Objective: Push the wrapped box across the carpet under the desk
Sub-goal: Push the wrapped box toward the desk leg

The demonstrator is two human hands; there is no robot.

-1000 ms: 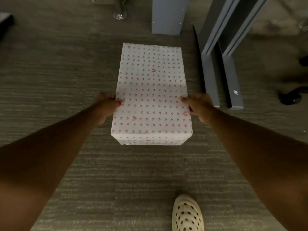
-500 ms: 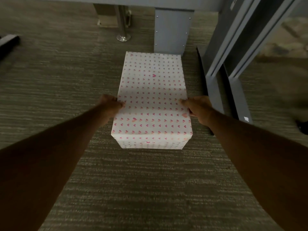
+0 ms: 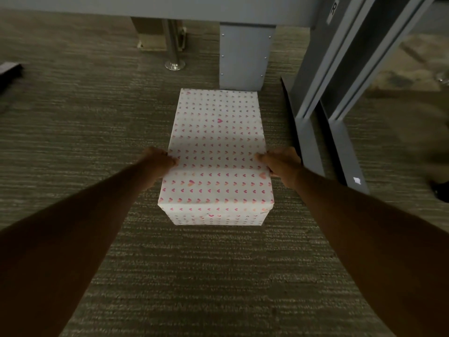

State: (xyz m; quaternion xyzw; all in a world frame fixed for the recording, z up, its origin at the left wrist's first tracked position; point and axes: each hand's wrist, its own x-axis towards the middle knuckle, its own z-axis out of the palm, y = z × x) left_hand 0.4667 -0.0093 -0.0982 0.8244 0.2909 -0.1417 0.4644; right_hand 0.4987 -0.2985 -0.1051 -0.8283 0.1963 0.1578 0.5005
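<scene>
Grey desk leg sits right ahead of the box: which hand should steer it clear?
Right, likely. The right hand grips the wrapped box on the side where the grey leg stands before its far edge, so it can press leftward onto open carpet.

Well ahead of the left fingers (image 3: 173, 162) we see 1 round-footed chrome pole (image 3: 173, 42), with a cardboard carton (image 3: 148, 30) behind it. Just right of the right fingers (image 3: 261, 157) stand 2 grey metal frames (image 3: 311, 147); the farther 1 carries a white scrap (image 3: 356, 180).
</scene>
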